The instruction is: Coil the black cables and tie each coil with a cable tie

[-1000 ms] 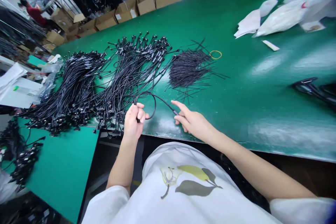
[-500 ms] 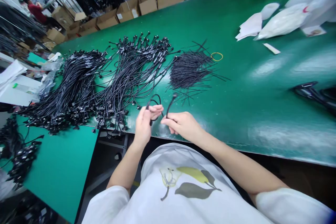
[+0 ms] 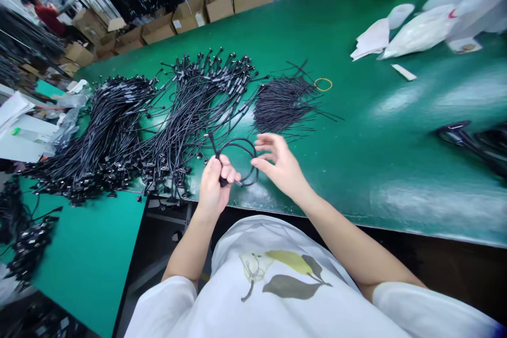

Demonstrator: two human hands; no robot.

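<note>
My left hand (image 3: 216,182) is closed on a black cable (image 3: 253,149) that loops into a round coil above the table's front edge. One end of the cable sticks up past my left thumb. My right hand (image 3: 279,166) is at the coil's right side, fingers apart and curved, with the thumb and fingertips at or near the loop; whether they touch it I cannot tell. Beyond my hands lies a pile of short thin black ties (image 3: 281,104). Left of it spreads a heap of black cables with connectors (image 3: 202,100).
Another cable heap (image 3: 119,121) lies farther left on the green table (image 3: 348,132). A yellow rubber band (image 3: 323,84), white plastic bags (image 3: 422,31) and a dark glossy object (image 3: 455,134) are to the right. Cardboard boxes (image 3: 190,15) line the far edge; a person (image 3: 49,18) is at far left.
The cable has gone from a small, partly hidden loop to a wide round coil in my left hand. My right hand has moved up and its fingers have opened from their pinch.
</note>
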